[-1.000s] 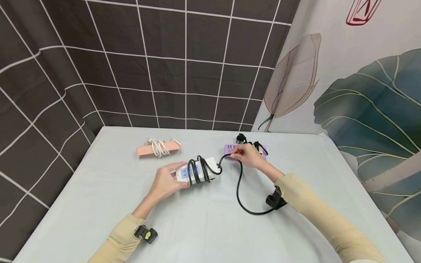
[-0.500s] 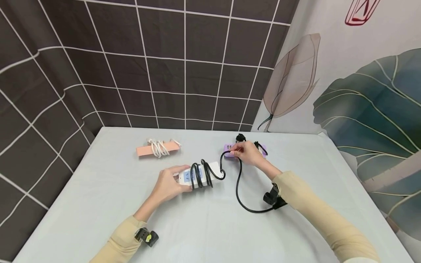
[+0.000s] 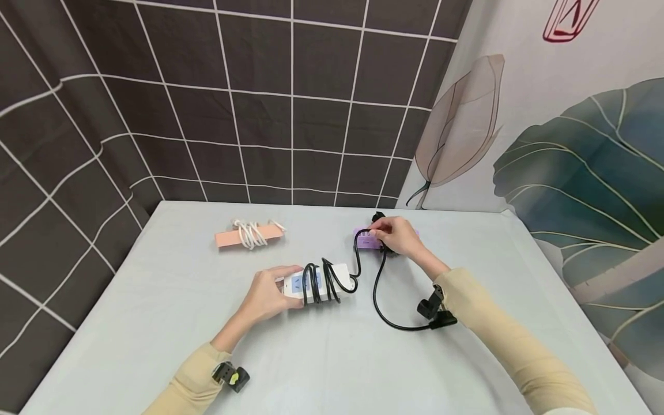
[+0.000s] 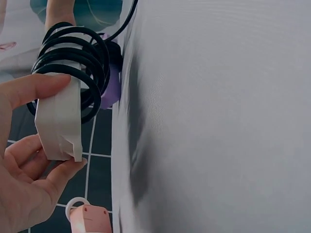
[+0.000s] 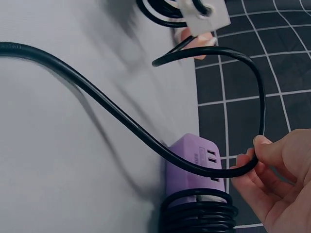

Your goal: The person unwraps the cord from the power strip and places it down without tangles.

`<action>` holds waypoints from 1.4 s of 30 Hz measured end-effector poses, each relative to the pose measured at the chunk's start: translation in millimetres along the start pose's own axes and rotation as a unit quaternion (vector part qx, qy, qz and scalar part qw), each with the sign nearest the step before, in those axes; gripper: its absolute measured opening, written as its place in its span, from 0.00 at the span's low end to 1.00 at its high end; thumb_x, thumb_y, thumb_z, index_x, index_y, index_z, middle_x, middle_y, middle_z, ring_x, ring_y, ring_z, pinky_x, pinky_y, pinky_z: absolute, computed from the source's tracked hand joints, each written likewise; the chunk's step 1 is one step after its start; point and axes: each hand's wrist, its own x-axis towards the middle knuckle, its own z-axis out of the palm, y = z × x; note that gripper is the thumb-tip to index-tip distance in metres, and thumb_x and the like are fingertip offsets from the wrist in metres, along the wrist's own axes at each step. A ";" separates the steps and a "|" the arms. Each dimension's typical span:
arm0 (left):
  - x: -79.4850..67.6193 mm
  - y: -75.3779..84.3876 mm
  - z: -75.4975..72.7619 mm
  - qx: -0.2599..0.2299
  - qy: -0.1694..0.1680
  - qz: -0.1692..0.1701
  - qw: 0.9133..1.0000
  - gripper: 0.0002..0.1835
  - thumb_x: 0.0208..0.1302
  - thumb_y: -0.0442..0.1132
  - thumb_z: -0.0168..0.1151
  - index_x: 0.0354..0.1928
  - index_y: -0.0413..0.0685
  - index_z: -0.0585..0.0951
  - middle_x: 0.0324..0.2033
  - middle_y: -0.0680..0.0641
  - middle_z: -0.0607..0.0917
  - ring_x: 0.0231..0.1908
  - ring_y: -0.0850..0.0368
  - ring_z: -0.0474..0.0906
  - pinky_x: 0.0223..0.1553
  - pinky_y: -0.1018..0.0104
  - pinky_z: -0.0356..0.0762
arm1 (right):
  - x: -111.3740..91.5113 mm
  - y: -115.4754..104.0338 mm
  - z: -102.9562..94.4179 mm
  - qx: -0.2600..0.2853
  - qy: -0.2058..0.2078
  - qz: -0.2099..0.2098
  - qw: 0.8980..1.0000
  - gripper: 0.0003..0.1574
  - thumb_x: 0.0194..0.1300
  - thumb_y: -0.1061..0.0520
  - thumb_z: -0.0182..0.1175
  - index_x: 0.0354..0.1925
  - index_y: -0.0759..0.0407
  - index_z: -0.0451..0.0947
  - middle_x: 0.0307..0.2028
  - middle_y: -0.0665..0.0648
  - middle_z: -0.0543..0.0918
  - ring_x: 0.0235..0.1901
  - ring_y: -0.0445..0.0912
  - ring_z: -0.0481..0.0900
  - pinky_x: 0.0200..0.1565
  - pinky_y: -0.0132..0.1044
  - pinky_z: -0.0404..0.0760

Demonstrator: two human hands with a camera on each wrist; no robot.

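Observation:
My left hand (image 3: pixel 267 293) grips the left end of a white power strip (image 3: pixel 340 275) with blue socket faces. Loops of black cord (image 4: pixel 73 56) wind around the strip's middle. In the right wrist view, my right hand (image 5: pixel 286 179) pinches the loose run of that cord (image 5: pixel 121 119) between thumb and fingers. From there the cord hangs in a curve to a black plug (image 3: pixel 443 319) below my right wrist. Behind the right hand lies a purple power strip (image 5: pixel 189 145) wrapped in its own black cord (image 5: pixel 199 213), partly hidden by the hand in the head view.
A pink power strip (image 3: pixel 225 238) wrapped in white cord (image 3: pixel 251 234) lies at the back left of the white-covered table (image 3: pixel 311 363). A dark gridded curtain (image 3: pixel 259 115) stands behind the table, and a leaf-patterned cloth (image 3: pixel 586 173) hangs at the right.
The left hand has shifted the white power strip slightly right and toward the near side. The right hand has moved a little up and right with the cord, lengthening the run between the hands.

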 end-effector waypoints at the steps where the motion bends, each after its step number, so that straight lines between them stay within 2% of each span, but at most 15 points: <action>1: -0.2 -0.1 0.0 0.002 0.000 0.001 1.000 0.37 0.29 0.31 0.78 0.52 0.44 0.82 0.51 0.39 0.84 0.48 0.47 0.81 0.54 0.52 0.77 | 0.3 0.4 -1.0 0.001 0.005 -0.001 1.000 0.10 0.64 0.57 0.62 0.40 0.62 0.85 0.30 0.61 0.86 0.24 0.42 0.73 0.29 0.33 0.70; 11: -1.0 -1.1 1.2 -0.007 -0.003 0.005 1.000 0.37 0.30 0.30 0.78 0.53 0.41 0.82 0.52 0.38 0.83 0.47 0.48 0.83 0.51 0.55 0.80 | -0.8 -0.2 -10.3 0.024 0.024 -0.001 0.999 0.10 0.65 0.58 0.61 0.41 0.63 0.84 0.26 0.62 0.85 0.22 0.40 0.74 0.27 0.32 0.70; 18: 0.4 -7.0 0.0 0.018 0.009 0.000 1.000 0.37 0.30 0.32 0.77 0.53 0.44 0.82 0.50 0.40 0.85 0.48 0.48 0.82 0.54 0.51 0.76 | -5.5 -4.8 -16.7 0.039 0.026 -0.001 0.999 0.10 0.65 0.58 0.60 0.41 0.63 0.84 0.26 0.65 0.84 0.22 0.42 0.74 0.25 0.30 0.70; 27: 2.8 -11.6 -5.1 0.033 0.033 -0.003 0.999 0.36 0.31 0.33 0.76 0.53 0.43 0.82 0.51 0.38 0.84 0.52 0.42 0.80 0.57 0.48 0.74 | -15.5 -11.0 -23.7 0.045 0.024 -0.033 0.998 0.09 0.65 0.61 0.60 0.40 0.64 0.84 0.25 0.66 0.83 0.22 0.42 0.74 0.25 0.30 0.70; 35: 3.4 -13.2 -6.9 0.033 0.046 0.003 0.998 0.36 0.31 0.33 0.76 0.53 0.43 0.82 0.50 0.37 0.84 0.53 0.41 0.80 0.58 0.48 0.74 | -25.4 -14.6 -26.1 0.052 0.028 -0.062 0.996 0.08 0.64 0.61 0.61 0.40 0.64 0.83 0.25 0.65 0.83 0.21 0.39 0.73 0.25 0.29 0.69; 42: 3.8 -13.8 -8.0 0.037 0.054 -0.013 0.998 0.36 0.32 0.34 0.76 0.54 0.45 0.81 0.52 0.38 0.84 0.55 0.42 0.79 0.59 0.48 0.73 | -36.4 -18.8 -25.4 0.051 0.016 -0.064 0.997 0.07 0.64 0.63 0.60 0.40 0.64 0.82 0.26 0.63 0.83 0.23 0.40 0.74 0.24 0.28 0.67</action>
